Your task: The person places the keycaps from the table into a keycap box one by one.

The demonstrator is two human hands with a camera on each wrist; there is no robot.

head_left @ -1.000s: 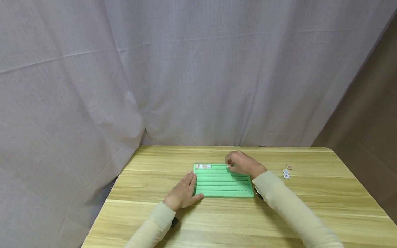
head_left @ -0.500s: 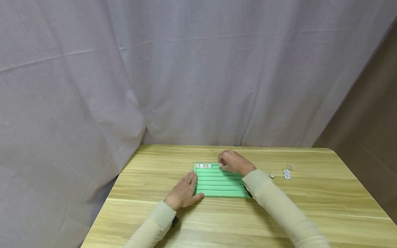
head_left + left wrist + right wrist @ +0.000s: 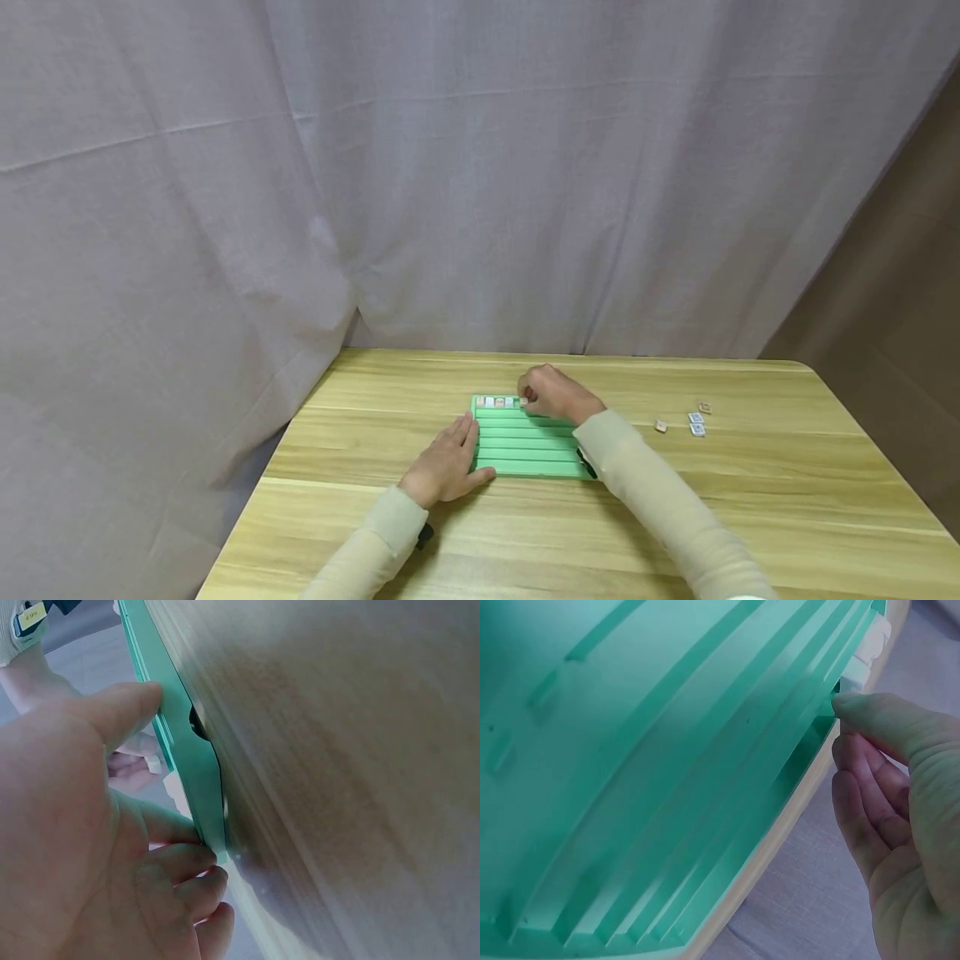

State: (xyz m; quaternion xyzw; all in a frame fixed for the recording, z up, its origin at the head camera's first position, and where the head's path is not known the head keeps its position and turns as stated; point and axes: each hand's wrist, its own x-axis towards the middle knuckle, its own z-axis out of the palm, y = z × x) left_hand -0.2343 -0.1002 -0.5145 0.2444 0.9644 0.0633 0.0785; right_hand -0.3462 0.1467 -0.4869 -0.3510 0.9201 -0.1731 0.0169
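Observation:
A green ridged tray [image 3: 525, 457] lies on the table. Along its far groove, several small square tiles [image 3: 495, 402] stand in a row from the left corner. My right hand [image 3: 558, 393] pinches another small pale tile [image 3: 523, 402] at that groove, just right of the row. In the right wrist view, my thumb and fingertips meet at the tray's far edge, largely hiding the held tile. My left hand [image 3: 444, 467] rests against the tray's left side with fingers extended. The left wrist view shows its thumb [image 3: 135, 705] and fingertips touching the green side wall.
Several loose tiles lie right of the tray: a beige tile [image 3: 661, 426], two white tiles with dark markings [image 3: 697, 423], and a tan tile [image 3: 704, 407]. A grey curtain [image 3: 480, 208] hangs behind the wooden table [image 3: 525, 542].
My right hand has slid left along the far groove with the tile, closer to the row. The beige tile, earlier hidden by my right arm, now shows. My left hand stays in place.

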